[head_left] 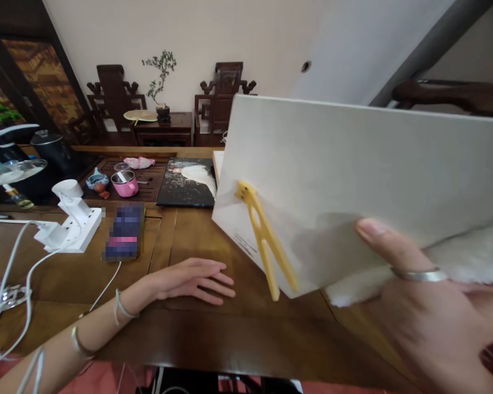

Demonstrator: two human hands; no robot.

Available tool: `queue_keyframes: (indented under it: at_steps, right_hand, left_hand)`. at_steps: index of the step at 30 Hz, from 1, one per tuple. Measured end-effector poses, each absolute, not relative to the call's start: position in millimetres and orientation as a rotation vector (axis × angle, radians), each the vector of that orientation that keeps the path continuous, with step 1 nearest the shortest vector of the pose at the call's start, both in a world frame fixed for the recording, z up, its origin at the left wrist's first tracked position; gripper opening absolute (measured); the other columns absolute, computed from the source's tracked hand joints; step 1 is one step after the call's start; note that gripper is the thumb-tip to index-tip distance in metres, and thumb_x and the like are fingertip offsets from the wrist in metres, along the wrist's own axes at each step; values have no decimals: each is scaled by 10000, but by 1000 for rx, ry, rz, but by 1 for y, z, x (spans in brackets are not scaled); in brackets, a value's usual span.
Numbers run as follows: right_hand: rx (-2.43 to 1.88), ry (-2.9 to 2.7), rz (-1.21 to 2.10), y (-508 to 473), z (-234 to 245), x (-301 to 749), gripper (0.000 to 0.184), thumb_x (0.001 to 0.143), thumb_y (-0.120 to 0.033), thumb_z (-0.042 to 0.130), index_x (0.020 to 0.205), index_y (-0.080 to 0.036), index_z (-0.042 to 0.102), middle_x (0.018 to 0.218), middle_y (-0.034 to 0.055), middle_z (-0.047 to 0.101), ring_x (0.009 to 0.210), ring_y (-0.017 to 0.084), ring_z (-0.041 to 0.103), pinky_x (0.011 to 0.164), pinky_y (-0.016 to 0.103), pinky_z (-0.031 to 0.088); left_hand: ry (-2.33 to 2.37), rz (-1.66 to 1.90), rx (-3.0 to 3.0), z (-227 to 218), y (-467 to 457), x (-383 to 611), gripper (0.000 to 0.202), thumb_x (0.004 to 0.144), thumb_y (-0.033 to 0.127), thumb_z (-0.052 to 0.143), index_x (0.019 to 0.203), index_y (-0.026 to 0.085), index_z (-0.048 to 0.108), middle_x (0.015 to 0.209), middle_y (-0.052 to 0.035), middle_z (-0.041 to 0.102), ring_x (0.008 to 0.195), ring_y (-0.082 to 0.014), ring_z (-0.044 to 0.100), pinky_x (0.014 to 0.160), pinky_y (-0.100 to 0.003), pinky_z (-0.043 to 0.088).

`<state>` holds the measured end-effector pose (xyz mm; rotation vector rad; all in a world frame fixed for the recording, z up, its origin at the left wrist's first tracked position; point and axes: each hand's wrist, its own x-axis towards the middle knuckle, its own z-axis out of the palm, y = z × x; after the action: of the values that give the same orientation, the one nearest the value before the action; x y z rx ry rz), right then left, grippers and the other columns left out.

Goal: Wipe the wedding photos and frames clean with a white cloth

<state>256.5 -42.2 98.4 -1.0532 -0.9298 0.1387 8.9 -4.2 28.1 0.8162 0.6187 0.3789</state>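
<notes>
My right hand [427, 306], wearing a silver ring, grips a large white rectangular panel [345, 158] with its thumb pressed on the face. The panel is raised and tilted above the wooden table, with small print near its lower left corner. A yellow two-legged piece [269, 241] with a slot lies against this face; whether it is fixed there I cannot tell. White fluffy material [472, 251] shows beside the thumb, partly hidden by the hand. My left hand [193, 280] is open, fingers spread, low over the wooden table [181, 328], holding nothing.
A phone [124, 231] on a cable and a white power strip [72, 230] lie at left. Behind are a pink cup [125, 183] on a tea tray, a black picture board [189, 181] and a kettle [51, 148]. Chairs stand by the wall.
</notes>
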Motion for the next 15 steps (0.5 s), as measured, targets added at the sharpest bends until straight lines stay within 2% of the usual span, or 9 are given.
queue_keyframes:
  at_steps: [2,4,8,10,13,15]
  right_hand:
    - [-1030,-814,234,-38,114,242,322,652,-196,823,896,-359,690,1069,-76,693,1065,210,634,963,331,524]
    - [-1038,-739,457,-35,115,236,328,675,-223,809,930,-386,682,1095,-92,690,1074,212,634,961,356,543]
    - [-1062,-597,844,-30,87,243,427,628,-226,807,1031,-276,675,1092,5,714,964,282,689,824,441,614]
    - [-1079,-662,963,-30,70,247,446,677,-253,772,1106,-237,651,1082,42,723,910,289,708,820,465,609]
    - [-1080,-941,1086,-32,54,254,271,854,-319,598,1092,-206,661,998,71,750,927,298,709,898,501,564]
    - [-1062,-1129,1047,-32,50,261,284,935,-325,444,997,-206,695,911,70,764,970,297,697,939,502,539]
  left_hand:
    - [534,343,743,28,-8,11,482,810,383,718,1225,184,575,1318,-162,575,1185,-295,592,993,-464,443]
    - [537,473,737,25,-8,13,477,812,355,723,1234,192,570,1355,-151,554,1204,-289,574,1007,-459,433]
    - [739,919,729,18,-3,19,435,813,392,710,1142,127,608,1175,-159,668,1054,-265,646,898,-377,511]
    - [832,1042,682,18,0,19,403,835,381,680,1146,137,599,1118,-136,695,978,-243,672,834,-348,539]
    - [950,1140,615,21,4,18,344,867,352,635,1159,177,585,1120,-97,704,947,-219,687,796,-322,561]
    - [1012,1148,598,24,6,17,324,871,355,623,1143,183,583,1105,-94,711,958,-231,692,773,-325,573]
